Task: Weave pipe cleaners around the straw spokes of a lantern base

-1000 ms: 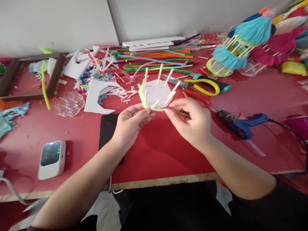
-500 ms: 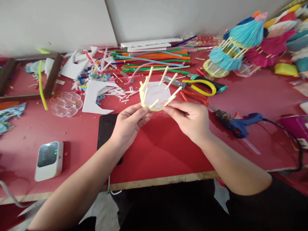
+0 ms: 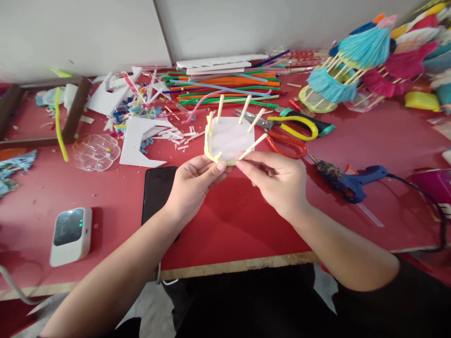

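Note:
A small craft base (image 3: 230, 137) with a white floor, a pale yellow rim and several short cream sticks standing around its edge is held up above the table. My left hand (image 3: 199, 180) pinches the near left rim between thumb and fingers. On the near right rim, my right hand (image 3: 276, 180) grips with its thumb beside a stick. The fingertips under the base are hidden. Just behind it lie yellow-handled scissors (image 3: 296, 126) and a red-handled pair (image 3: 287, 144).
Right of my hands is a blue glue gun (image 3: 352, 182) with its cord. A phone (image 3: 158, 192) lies under my left wrist, and a white device (image 3: 71, 234) further left. Coloured pipe cleaners (image 3: 229, 89) and foam scraps (image 3: 137, 141) lie behind. A blue-fringed stick model (image 3: 338, 80) stands back right.
The craft base has tilted and turned slightly in my hands, so more of its white floor faces me. Both hands keep hold of its near rim.

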### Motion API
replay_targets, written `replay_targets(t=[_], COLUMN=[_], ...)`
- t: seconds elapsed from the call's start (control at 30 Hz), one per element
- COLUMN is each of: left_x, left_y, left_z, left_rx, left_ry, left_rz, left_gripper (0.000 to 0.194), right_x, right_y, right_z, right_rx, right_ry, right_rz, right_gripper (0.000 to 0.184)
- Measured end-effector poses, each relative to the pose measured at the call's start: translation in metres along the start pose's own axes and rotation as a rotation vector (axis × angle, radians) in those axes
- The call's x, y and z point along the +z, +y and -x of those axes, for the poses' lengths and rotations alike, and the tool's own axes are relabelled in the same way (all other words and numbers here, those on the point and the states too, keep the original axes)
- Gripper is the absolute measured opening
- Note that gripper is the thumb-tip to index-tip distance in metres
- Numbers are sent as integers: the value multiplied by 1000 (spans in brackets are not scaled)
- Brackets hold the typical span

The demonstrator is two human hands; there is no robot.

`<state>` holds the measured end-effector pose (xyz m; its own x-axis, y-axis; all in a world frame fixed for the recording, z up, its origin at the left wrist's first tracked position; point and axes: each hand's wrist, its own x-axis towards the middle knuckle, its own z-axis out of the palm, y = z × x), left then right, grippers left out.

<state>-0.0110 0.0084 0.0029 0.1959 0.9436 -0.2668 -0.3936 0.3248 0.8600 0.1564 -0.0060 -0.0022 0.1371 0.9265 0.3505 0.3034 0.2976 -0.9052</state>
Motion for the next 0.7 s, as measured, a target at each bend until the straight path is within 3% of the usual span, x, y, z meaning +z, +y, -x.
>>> replay_targets(t=[0.17, 0.23, 0.37, 0.7], left_x=[-1, -1, -1, -2], left_y=[1, 2, 2, 4], left_z=[-2, -3, -2, -3], left_rx=[22, 28, 28, 35], left_ry=[58, 69, 59, 60], left_rz=[-16, -12, -4, 16], left_gripper=[19, 19, 16, 16], right_x=[-1, -2, -4, 1], right_y=[1, 0, -2, -2], right_z=[2, 0, -2, 0], right_rx=[-127, -246, -448, -183], right_ry=[34, 27, -27, 0], right_rz=[123, 215, 371, 163], right_gripper=[6, 1, 10, 9])
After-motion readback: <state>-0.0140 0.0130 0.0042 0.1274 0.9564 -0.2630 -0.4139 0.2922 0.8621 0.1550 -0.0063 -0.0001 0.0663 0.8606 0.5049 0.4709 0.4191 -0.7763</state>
